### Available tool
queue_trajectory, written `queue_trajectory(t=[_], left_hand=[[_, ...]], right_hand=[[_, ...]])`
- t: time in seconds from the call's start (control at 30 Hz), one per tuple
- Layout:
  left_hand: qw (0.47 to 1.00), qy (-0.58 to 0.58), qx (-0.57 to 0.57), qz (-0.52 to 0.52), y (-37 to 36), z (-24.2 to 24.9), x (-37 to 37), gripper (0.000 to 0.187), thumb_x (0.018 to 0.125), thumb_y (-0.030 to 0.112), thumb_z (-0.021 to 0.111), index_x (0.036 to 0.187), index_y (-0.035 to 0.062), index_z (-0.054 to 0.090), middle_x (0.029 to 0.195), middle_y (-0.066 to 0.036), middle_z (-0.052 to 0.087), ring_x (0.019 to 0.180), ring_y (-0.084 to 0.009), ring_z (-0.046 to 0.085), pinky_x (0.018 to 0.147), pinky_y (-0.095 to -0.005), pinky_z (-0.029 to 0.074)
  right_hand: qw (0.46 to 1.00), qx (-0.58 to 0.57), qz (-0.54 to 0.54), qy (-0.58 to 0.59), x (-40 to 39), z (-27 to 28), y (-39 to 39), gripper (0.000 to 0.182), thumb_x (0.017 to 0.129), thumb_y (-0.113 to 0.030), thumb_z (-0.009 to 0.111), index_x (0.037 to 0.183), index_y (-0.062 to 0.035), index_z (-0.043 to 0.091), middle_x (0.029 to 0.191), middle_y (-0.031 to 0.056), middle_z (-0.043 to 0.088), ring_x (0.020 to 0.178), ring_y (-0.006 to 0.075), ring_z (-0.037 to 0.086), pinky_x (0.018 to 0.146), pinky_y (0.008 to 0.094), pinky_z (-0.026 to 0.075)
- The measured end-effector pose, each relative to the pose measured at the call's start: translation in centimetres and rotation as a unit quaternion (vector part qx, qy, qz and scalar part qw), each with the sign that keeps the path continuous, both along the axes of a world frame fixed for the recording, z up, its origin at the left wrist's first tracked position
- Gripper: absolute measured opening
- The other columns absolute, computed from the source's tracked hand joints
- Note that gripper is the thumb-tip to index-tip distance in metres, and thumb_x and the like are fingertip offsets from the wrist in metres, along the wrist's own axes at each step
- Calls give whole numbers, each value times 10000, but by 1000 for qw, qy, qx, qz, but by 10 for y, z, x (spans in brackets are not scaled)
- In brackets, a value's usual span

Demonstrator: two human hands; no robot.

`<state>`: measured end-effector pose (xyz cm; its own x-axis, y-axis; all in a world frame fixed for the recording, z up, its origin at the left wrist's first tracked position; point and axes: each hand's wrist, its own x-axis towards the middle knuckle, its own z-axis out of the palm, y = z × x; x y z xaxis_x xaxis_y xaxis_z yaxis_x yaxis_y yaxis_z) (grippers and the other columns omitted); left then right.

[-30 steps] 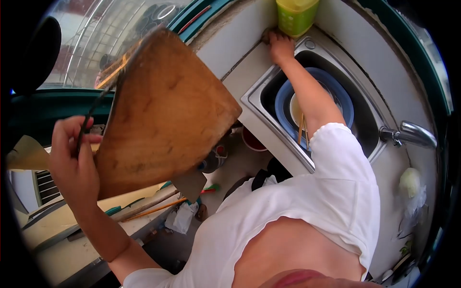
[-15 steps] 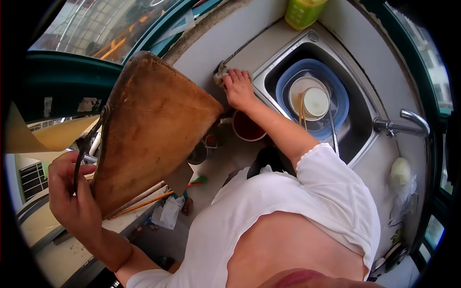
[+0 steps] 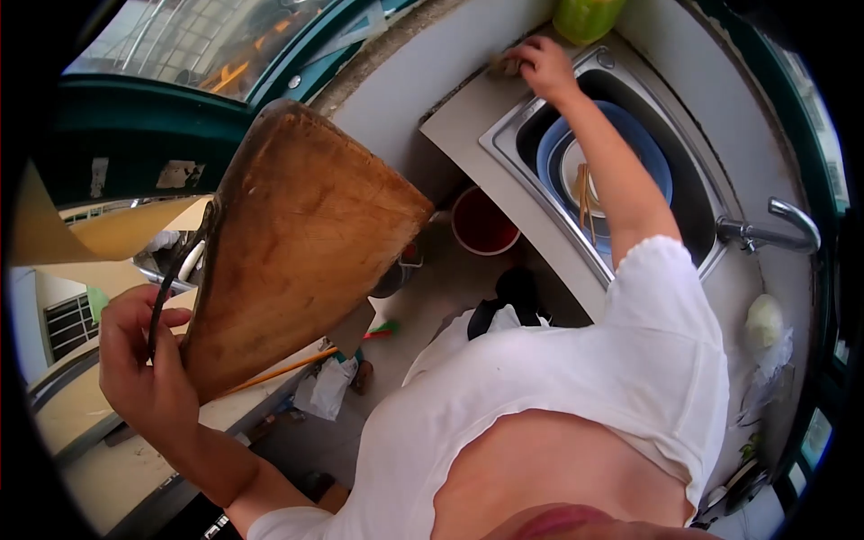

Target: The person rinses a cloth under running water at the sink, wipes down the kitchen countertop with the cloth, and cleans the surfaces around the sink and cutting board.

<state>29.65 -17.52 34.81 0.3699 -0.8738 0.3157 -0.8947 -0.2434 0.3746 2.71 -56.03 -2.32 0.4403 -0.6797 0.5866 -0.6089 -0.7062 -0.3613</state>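
My left hand [image 3: 148,351] is closed round the dark curved handle [image 3: 162,292] on the edge of a large worn wooden board [image 3: 301,234], which is held up on the left. My right hand [image 3: 544,70] has its fingers closed on a crumpled brownish cloth [image 3: 506,65], on the counter [image 3: 468,121] by the wall, close to a green container [image 3: 585,18]. Below my right forearm is the steel sink [image 3: 706,180] with a blue basin [image 3: 661,166] in it. Wooden chopsticks [image 3: 585,198] and a pale bowl [image 3: 571,162] lie in the basin.
A faucet [image 3: 774,229] stands at the sink's right. A red bucket [image 3: 486,220] is on the floor beneath the counter's edge. A pale round vegetable [image 3: 763,321] and a plastic bag [image 3: 774,360] lie at the right. A white bag [image 3: 328,391] sits low at the left.
My right hand has moved with the cloth along the wall, up and right, to beside the green container. My left hand still holds the board's handle. The whole view has shifted slightly.
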Motion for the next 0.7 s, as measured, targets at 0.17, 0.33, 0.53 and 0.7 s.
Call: queue_trajectory(t=[0.17,0.33,0.53,0.7], left_hand=[[1000,-3,16,9,-5,-5,-9,188,780,-163,432,872,-23,517,949,-102,584,703,-121,602,564,-191,438],[999,-7,15,-49,-11,-4,-8,167,794,-156,428,859,-27,510,936,-117,586,695,-117,594,599,-185,433],[998,-14,-5,-69,-32,6,-9,144,828,-128,431,867,-9,504,957,-110,594,726,-99,588,587,-173,413],[997,11,-1,-78,-62,14,-6,133,870,-74,432,883,31,513,976,-80,596,727,-75,574,586,-169,413]], right_hand=[[987,76,-124,66,2,-25,1,312,714,-221,618,1023,-180,631,1020,160,568,958,345,547,805,415,466],[975,189,-63,97,41,-3,69,260,680,-198,643,931,-155,593,926,140,572,918,326,554,763,417,471],[990,105,91,17,92,-15,184,256,649,-179,639,898,-177,580,798,104,528,807,286,539,686,408,426],[959,208,192,-20,24,-1,201,344,636,-147,646,977,-173,611,836,75,531,821,285,535,713,380,416]])
